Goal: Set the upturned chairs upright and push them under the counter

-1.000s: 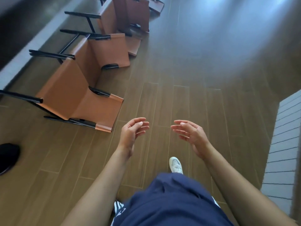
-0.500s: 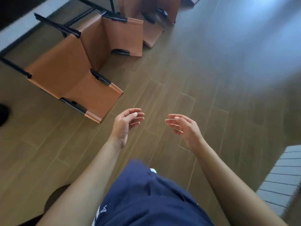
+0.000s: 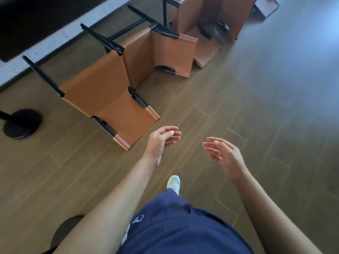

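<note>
Tan leather sling on nearest upturned chair (image 3: 108,99), centre-left: soft, likely yielding; grip stiff black frame. Left hand (image 3: 161,140), right hand (image 3: 225,154) empty, fingers loosely spread.

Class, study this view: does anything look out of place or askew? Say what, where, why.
Yes: the tan chairs lie tipped over in a row on the floor beside the counter, black legs sticking out sideways.

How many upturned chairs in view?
4: nearest chair by the left hand, second behind it, third and fourth further up the row. A fifth may be cropped top right.
</note>
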Demonstrator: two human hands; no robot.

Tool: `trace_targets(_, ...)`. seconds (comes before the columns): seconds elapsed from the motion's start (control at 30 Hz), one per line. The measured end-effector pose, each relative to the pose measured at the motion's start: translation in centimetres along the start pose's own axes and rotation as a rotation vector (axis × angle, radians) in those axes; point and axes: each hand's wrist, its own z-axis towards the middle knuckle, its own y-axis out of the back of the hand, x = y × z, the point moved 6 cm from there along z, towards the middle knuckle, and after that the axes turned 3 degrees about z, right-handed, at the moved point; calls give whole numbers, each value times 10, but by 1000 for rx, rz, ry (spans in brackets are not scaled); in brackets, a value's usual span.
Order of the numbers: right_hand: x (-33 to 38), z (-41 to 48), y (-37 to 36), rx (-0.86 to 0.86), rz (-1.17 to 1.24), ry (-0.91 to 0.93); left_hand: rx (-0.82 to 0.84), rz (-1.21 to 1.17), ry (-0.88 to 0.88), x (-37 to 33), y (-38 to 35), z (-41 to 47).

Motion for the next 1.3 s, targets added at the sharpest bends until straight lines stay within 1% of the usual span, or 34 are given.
trace_targets(0.13,30,50,-7,30,-20,13,31,64,-2,-26,-13,41)
trace_targets(0.27,50,92,-17,92,-58,-28,-17,2,-8,-47,-21,71)
trace_targets(0.37,63,125,-21,151,-83,-53,-60,-32,2,-48,-23,88)
trace_targets(0.43,73,149,-25,193,-109,-75,-119,-50,12,-50,-22,101)
trace_targets(0.63,120,219,-30,348,-235,-103,-381,-166,31,-58,-20,137)
trace_targets(0.77,142,258,-35,419,-322,-129,-546,-290,41,-55,-22,144)
trace_targets(0.87,145,280,-43,471,-370,-164,-643,-353,42,-46,-18,141)
trace_targets(1.07,128,303,-78,573,-419,-233,-794,-456,51,-25,1,131)
trace_targets(1.17,117,311,-102,625,-436,-246,-829,-488,54,-19,17,133)
trace_targets(1.3,108,321,-134,643,-436,-263,-843,-522,56,-18,42,141)
